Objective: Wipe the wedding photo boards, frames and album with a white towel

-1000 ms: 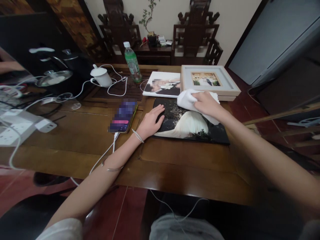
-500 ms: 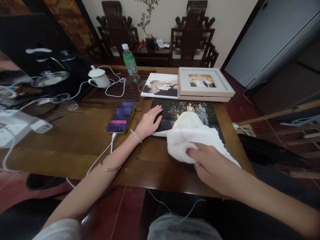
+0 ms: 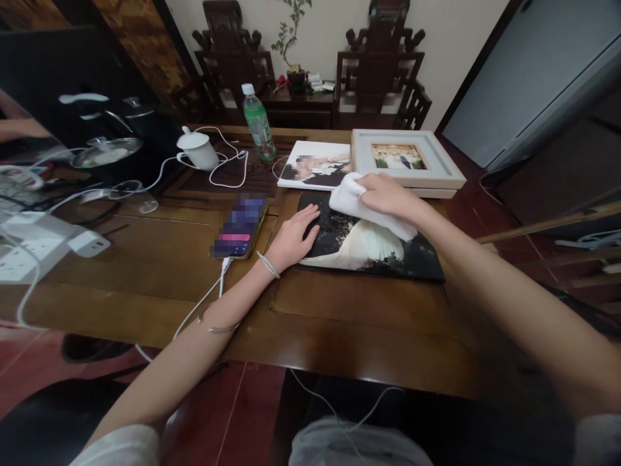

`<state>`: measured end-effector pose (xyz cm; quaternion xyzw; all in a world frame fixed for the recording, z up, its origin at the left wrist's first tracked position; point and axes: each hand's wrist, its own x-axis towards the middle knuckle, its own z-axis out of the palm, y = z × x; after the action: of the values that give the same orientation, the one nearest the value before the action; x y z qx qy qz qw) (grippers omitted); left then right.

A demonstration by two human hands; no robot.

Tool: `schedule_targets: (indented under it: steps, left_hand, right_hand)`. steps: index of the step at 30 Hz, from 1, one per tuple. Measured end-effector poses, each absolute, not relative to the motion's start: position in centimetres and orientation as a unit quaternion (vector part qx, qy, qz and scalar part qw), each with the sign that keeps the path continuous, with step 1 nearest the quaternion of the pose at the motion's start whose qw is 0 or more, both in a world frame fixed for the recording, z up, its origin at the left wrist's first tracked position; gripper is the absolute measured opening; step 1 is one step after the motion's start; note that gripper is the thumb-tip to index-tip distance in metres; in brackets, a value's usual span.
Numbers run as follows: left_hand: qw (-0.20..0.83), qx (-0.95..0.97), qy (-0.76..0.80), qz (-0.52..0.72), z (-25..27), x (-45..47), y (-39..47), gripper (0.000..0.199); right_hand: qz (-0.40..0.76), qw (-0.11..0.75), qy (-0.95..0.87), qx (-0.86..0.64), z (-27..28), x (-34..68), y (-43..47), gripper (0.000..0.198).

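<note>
A dark photo panel showing a long pale gown lies flat on the wooden table. My left hand rests on its left edge, palm down and fingers stretched out. Bunched in my right hand is a white cloth, which lies over the upper part of the panel and hides that part of the picture. Left of my left hand, a phone with its screen lit is plugged into a white cable.
Behind the panel are a white photo board and stacked picture frames. A green-labelled bottle and a lidded white cup stand farther back. On the left are a power strip, cables and a pot.
My right hand has moved the cloth away from me, from the panel's near edge to its far edge. The gown's lower part is uncovered. My left hand stays in place on the panel.
</note>
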<state>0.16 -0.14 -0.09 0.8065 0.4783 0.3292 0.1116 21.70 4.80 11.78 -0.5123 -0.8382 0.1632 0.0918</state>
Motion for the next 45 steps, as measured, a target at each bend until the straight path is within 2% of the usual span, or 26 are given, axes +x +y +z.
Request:
schedule_targets:
  steps: [5,11,20,26,32,36,38,41,45]
  left_hand:
    - [0.108,0.808,0.477,0.329,-0.1,0.1,-0.1,0.04]
    - [0.111,0.806,0.479,0.33,-0.2,0.1,-0.1,0.04]
    - [0.115,0.808,0.479,0.324,0.0,0.2,-0.2,0.039]
    - [0.12,0.797,0.476,0.351,0.0,0.1,-0.1,0.041]
    - [0.116,0.795,0.477,0.356,-0.5,-0.1,0.3,0.043]
    - [0.126,0.794,0.496,0.328,-0.9,-0.3,0.4,0.045]
    - [0.131,0.794,0.5,0.32,-1.0,-0.3,0.5,0.045]
    - [0.14,0.79,0.502,0.322,-1.1,-0.2,0.4,0.045]
    - [0.155,0.784,0.508,0.323,-1.0,-0.1,0.3,0.047]
  right_hand:
    - [0.109,0.111,-0.861,-0.484,10.5,21.5,6.6,0.02]
    - [0.116,0.117,-0.869,-0.466,9.0,22.0,2.0,0.021]
    - [0.214,0.071,-0.885,-0.408,10.2,22.3,-9.4,0.021]
    - [0.285,0.035,-0.855,-0.432,12.4,22.6,-7.0,0.016]
    - [0.181,0.091,-0.862,-0.464,12.0,21.4,1.2,0.022]
    - [0.132,0.111,-0.865,-0.471,10.4,19.9,4.5,0.017]
    - [0.1,0.105,-0.87,-0.471,9.5,19.2,4.8,0.019]
    - [0.059,0.095,-0.88,-0.462,8.3,18.5,3.6,0.032]
    - [0.058,0.066,-0.901,-0.425,7.8,18.5,-0.5,0.039]
